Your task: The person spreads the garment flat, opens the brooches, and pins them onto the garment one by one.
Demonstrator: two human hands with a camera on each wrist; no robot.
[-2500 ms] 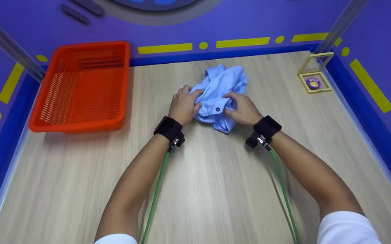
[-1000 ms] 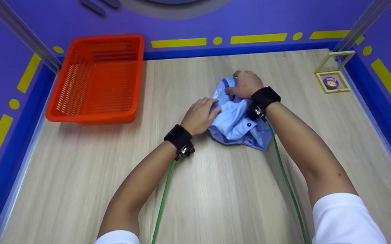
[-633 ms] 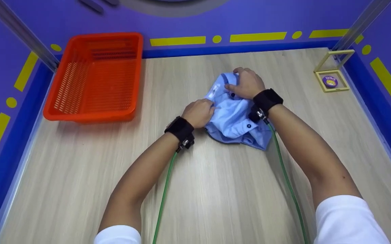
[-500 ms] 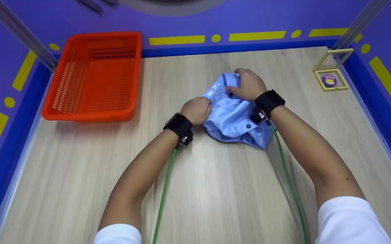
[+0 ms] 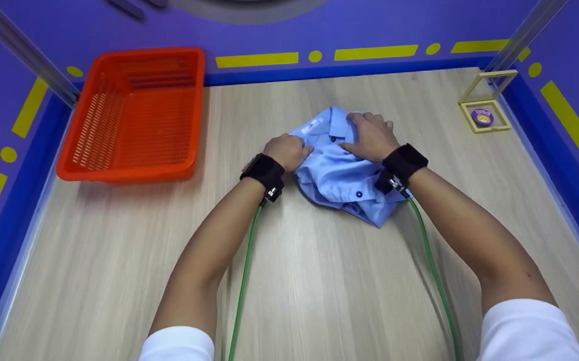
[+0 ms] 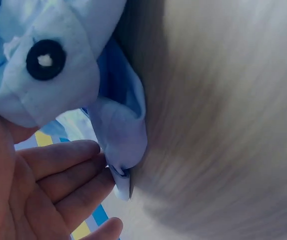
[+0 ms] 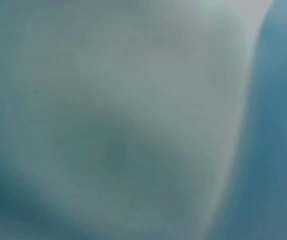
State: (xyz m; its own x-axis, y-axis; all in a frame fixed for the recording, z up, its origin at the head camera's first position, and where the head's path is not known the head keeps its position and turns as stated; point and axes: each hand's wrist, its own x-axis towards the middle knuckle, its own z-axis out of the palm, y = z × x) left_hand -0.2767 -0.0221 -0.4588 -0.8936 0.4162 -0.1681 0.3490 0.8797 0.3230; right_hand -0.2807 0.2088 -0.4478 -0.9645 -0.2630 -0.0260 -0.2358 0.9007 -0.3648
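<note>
A crumpled light blue shirt (image 5: 332,173) with dark buttons lies mid-table; a whitish patch shows near its top edge. My left hand (image 5: 286,151) is at its upper left edge, thumb apart toward the cloth. In the left wrist view, its fingers (image 6: 71,177) are fairly straight, their tips touching the cloth; a buttoned flap (image 6: 63,92) hides the thumb's end. My right hand (image 5: 374,135) rests on the upper right of the shirt, thumb and fingers spread. Blurred pale cloth (image 7: 133,100) fills the right wrist view, which does not show the hand.
A red plastic basket (image 5: 189,115) stands at the back left. In the back right corner sits a small open yellow frame box (image 5: 506,125) with a purple round badge (image 5: 482,117). Blue walls enclose the wooden table (image 5: 319,281). A green cable (image 5: 244,281) trails from each wrist.
The shirt has been turned and spread wider. My left hand has moved up along its left edge, its thumb now apart. My right hand went to the top right and its fingers have spread.
</note>
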